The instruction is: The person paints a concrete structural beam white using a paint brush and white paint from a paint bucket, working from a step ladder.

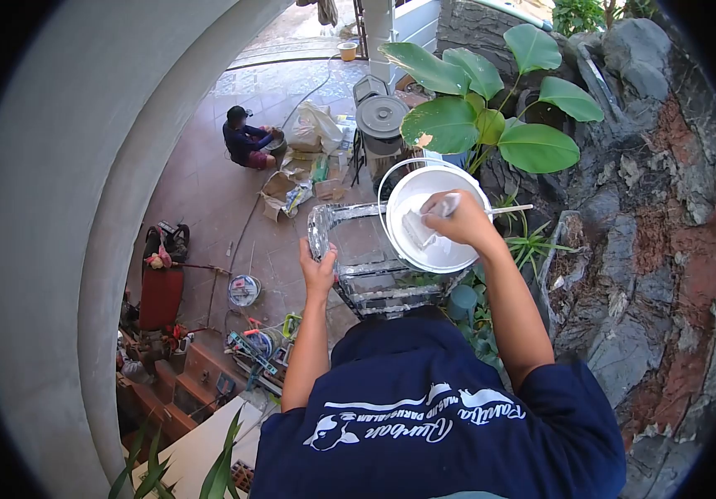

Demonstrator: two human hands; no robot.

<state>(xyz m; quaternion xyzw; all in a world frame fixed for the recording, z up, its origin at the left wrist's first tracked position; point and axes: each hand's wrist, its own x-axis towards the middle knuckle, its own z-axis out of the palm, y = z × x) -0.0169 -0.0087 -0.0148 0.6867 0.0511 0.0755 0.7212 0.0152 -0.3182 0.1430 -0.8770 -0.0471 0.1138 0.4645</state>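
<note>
While I look straight down from the head camera, I note my left hand (318,270) wrapped closed around the top rail of the ladder (366,266), thumb and fingers over the paint-spattered metal; I judge this hold is for balance, since the tiled floor (208,191) lies far below. My right hand (458,220) is closed on a paint brush (418,229), the handle in the fist and the whitened bristles down inside the white bucket (433,218). That bucket rests at the ladder's top on my right side, its wire handle (391,179) swung back toward the far rim; placed there, it sits just under the brush hand, so I take it the position saves reaching. A thin stick (514,209) pokes out over its right rim; I cannot tell what it belongs to.

To my left rises a curved grey column (59,233), very near. To my right, a rough rock wall (657,249) with a big-leaved plant (491,108) just beyond the bucket. Below: another person (246,137) crouching on the tiles beside bags and cardboard, well apart from me; a lidded grey bin (382,116); tools and a red machine (161,287) scattered near the column base. My dark blue shirt (424,416) fills the bottom of view.
</note>
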